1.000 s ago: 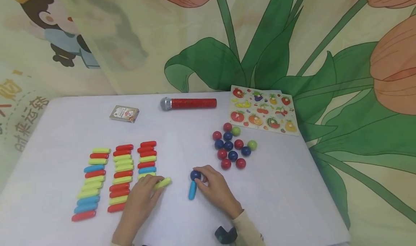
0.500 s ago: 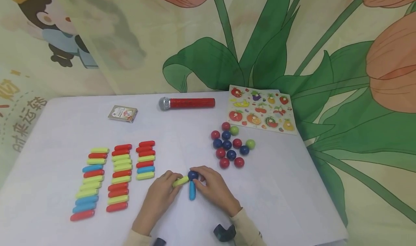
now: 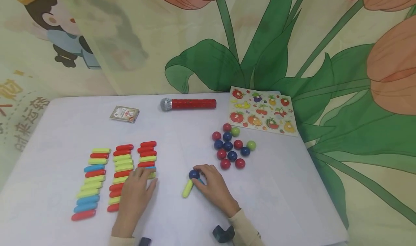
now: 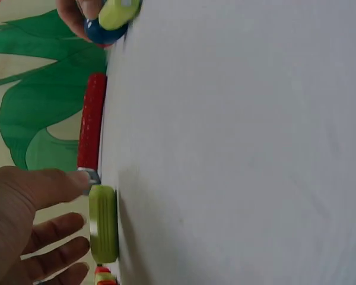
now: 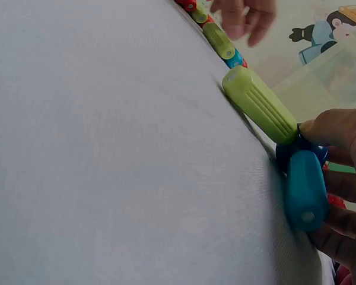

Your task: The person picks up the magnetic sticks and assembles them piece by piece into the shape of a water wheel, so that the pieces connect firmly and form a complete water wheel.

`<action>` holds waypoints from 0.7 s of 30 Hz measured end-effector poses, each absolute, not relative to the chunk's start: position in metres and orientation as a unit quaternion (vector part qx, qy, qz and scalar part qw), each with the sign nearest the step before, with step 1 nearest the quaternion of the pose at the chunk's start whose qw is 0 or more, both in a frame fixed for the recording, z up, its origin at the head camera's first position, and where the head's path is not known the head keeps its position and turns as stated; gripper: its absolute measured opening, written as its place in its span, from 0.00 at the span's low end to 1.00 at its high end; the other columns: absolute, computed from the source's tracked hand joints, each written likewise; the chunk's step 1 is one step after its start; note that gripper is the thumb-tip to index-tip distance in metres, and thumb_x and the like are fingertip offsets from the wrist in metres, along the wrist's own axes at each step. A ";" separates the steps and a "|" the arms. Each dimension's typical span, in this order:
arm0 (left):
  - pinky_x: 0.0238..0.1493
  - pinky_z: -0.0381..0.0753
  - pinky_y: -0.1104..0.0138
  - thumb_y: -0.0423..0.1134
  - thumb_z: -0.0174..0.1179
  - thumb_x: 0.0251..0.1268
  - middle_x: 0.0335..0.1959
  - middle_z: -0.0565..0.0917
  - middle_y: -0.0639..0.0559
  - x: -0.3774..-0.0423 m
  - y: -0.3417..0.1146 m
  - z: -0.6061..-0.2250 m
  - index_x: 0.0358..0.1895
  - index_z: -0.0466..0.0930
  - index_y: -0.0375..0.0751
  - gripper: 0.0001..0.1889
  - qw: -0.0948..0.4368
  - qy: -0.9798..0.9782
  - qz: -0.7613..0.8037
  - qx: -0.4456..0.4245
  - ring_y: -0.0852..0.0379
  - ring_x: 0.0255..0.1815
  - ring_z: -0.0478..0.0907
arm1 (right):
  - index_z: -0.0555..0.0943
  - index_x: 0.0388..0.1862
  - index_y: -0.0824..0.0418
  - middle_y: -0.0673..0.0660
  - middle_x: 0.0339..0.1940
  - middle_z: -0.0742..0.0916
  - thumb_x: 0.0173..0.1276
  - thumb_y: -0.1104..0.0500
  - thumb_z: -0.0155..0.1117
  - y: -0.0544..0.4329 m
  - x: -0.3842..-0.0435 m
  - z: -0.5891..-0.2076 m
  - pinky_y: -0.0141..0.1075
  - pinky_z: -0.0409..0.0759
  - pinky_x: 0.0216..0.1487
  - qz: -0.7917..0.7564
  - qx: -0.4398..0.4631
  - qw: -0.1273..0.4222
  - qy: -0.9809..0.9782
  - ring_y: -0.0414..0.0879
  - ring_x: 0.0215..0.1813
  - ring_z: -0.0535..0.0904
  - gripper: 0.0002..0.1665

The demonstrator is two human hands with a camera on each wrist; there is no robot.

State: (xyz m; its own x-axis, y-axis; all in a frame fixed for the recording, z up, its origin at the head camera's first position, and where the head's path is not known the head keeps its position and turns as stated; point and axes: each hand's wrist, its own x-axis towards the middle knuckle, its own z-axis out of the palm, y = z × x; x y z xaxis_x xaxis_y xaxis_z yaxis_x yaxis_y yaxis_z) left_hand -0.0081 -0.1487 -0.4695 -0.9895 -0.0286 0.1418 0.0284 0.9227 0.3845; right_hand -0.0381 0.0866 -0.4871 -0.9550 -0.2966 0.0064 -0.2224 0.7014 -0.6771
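My right hand (image 3: 215, 188) pinches a dark blue ball (image 3: 194, 174) between thumb and fingers, low over the white table. From this ball a yellow-green stick (image 3: 187, 189) and a light blue stick (image 5: 307, 190) stick out at an angle to each other; the hand partly covers the blue one in the head view. My left hand (image 3: 136, 191) is over the right-hand column of sticks, its thumb and fingers apart. Close to its fingertips lies a yellow-green stick (image 4: 104, 224), which the fingers do not close around in the left wrist view.
Red, yellow-green and blue sticks (image 3: 90, 185) lie in three columns at the left. Several red, blue and green balls (image 3: 228, 146) cluster right of centre. Behind are a card box (image 3: 125, 113), a red microphone (image 3: 193, 104) and a fruit puzzle board (image 3: 261, 110).
My left hand brought a yellow-green stick to the blue ball, let it go and moved back left to the columns. The ball has turned, with both sticks now pointing further right.
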 end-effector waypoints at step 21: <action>0.47 0.82 0.62 0.37 0.73 0.50 0.38 0.80 0.57 -0.006 -0.116 -0.469 0.48 0.81 0.47 0.19 -0.033 -0.950 -0.306 -0.054 0.61 0.40 0.78 | 0.78 0.57 0.51 0.47 0.52 0.82 0.65 0.50 0.66 0.088 -0.042 -0.492 0.37 0.79 0.53 -0.366 -0.158 0.040 0.916 0.41 0.52 0.73 0.22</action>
